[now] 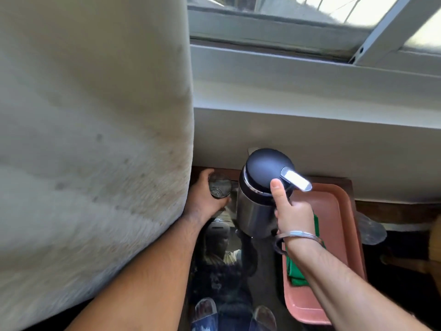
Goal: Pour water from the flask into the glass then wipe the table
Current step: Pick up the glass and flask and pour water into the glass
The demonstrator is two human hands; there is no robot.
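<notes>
A steel flask (254, 209) with a dark blue lid and a silver lever stands or hangs over the glass-topped table (238, 278), leaning a little to the left. My right hand (290, 209) grips its handle, thumb up by the lever. Just left of the flask is a clear glass (219, 186), upright, with my left hand (205, 199) wrapped around it. A green cloth (296, 275) lies in the pink tray (334, 223), partly hidden under my right forearm.
A big off-white cushion or mattress (95, 139) fills the left side, pressing against my left arm. A white window ledge (310, 130) runs behind the table. My feet show through the glass top. Dark wooden furniture sits at the right edge.
</notes>
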